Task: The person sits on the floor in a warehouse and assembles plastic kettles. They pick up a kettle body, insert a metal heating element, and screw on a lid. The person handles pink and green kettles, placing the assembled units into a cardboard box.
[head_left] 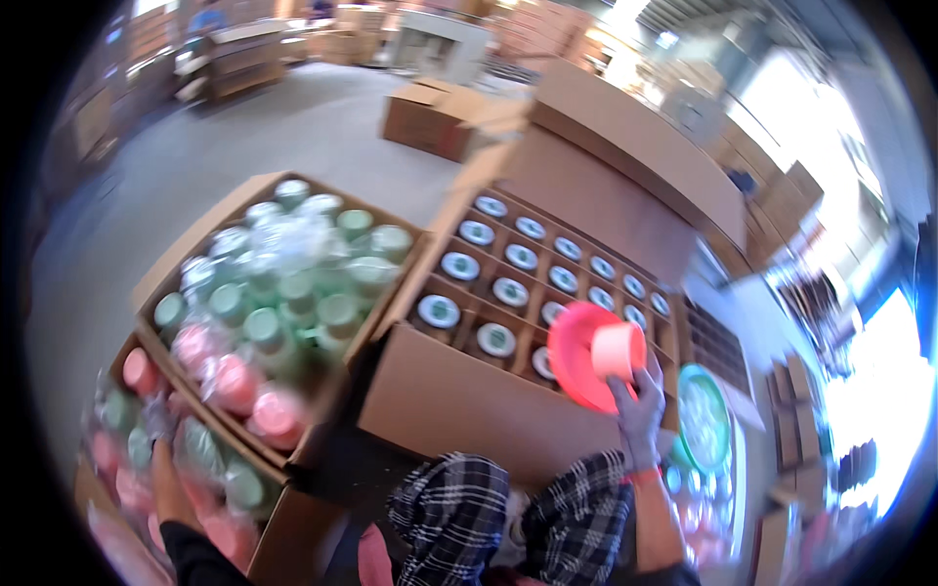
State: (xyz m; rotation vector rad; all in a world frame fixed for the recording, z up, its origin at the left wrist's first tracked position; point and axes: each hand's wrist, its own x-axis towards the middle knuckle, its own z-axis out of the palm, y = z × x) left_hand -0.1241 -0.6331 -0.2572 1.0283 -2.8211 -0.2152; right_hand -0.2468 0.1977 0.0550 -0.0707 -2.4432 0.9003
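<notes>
Up close, your right hand (637, 408), gloved in grey, grips a pink cup (618, 351) pressed against a red-pink bowl (578, 354), both held over the near right corner of the divided carton (445, 405). Whether the fingers also clasp the bowl is hard to tell, since the cup covers the contact. That carton's cardboard grid holds white-lidded jars (439, 311), one per cell; about eighteen lids show, and the bowl hides more. Your left hand (158, 418), also gloved, reaches into the lowest carton (277, 532) at the left edge, resting among plastic-wrapped pink and green containers (203, 451); blur and film make it impossible to say whether it is closed on anything. Beside it, a second open carton (166, 268) holds more wrapped green and pink containers, too smeared to count. A green round lid (705, 415) lies just right of your right hand, partly cut off by glare. Your knees in checked trousers (508, 518) fill the lower middle. Farther back, one closed box (422, 115) sits on the grey floor (244, 137).
</notes>
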